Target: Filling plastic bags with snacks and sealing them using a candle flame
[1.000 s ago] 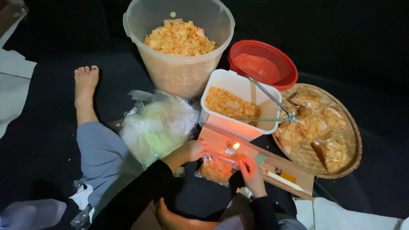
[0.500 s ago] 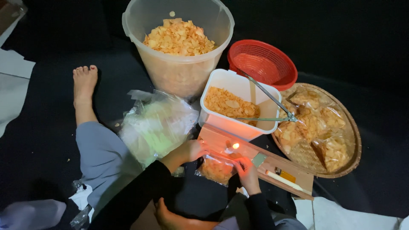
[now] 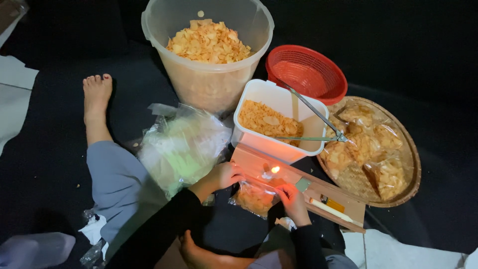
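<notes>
Now | your left hand [image 3: 225, 175] and right hand [image 3: 293, 198] each pinch the chip bag [image 3: 253, 196] | just below the candle flame [image 3: 275, 170] | white tub [image 3: 298, 107] beyond it

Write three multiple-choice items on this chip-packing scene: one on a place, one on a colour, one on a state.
1. Where do the metal tongs rest?
A. In the white tub
B. In the red basket
C. On the floor

2. What colour is the empty basket?
A. Blue
B. Red
C. Green

3. What state is the small candle in?
A. Unlit
B. Lit
C. Lying snapped in the bucket

Answers: 1 A, the tongs lean across the tub's rim over the chips. 2 B, the round mesh basket is red. 3 B, a flame glows between the left hand and right hand, which hold a bag of chips.
</notes>
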